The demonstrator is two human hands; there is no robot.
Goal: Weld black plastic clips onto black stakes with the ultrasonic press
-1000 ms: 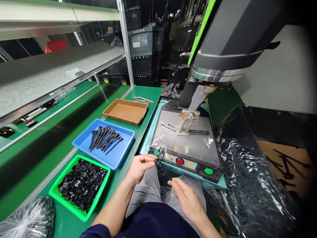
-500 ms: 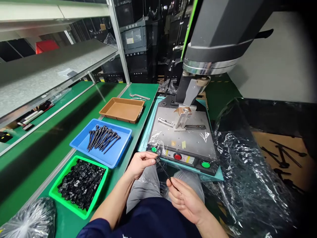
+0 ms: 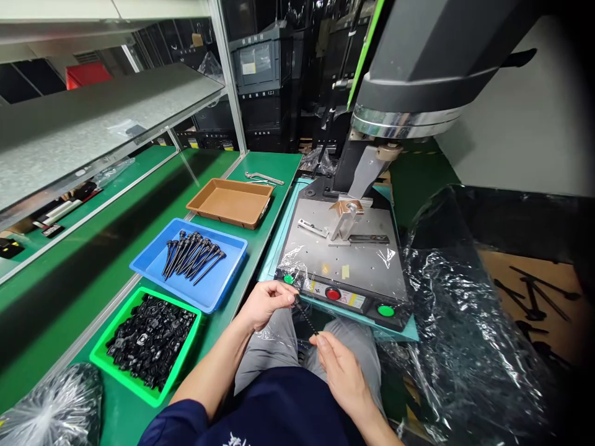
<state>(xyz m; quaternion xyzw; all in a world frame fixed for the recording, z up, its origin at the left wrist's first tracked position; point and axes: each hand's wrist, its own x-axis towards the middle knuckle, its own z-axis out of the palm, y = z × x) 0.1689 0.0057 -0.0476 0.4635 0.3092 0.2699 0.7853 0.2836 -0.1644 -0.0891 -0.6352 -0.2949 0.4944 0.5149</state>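
Note:
A thin black plastic rod (image 3: 307,317) stretches between my two hands, just below the front edge of the press machine's base (image 3: 346,263). My left hand (image 3: 266,303) pinches the rod's upper, wider end with closed fingers. My right hand (image 3: 341,375) pinches the lower tip with thumb and forefinger. Both hands hover over my lap, in front of the control strip with a red button (image 3: 333,293) and green buttons (image 3: 385,310).
To the left lie a blue tray (image 3: 158,272) with several black rods (image 3: 191,254), a green tray (image 3: 105,356) of small black parts, and a brown tray (image 3: 229,204). Wrinkled plastic film (image 3: 458,328) covers a box at right. The press head (image 3: 409,118) hangs overhead.
The view has shifted slightly. My right hand moved a little down and left along the rod; both hands keep their hold on it.

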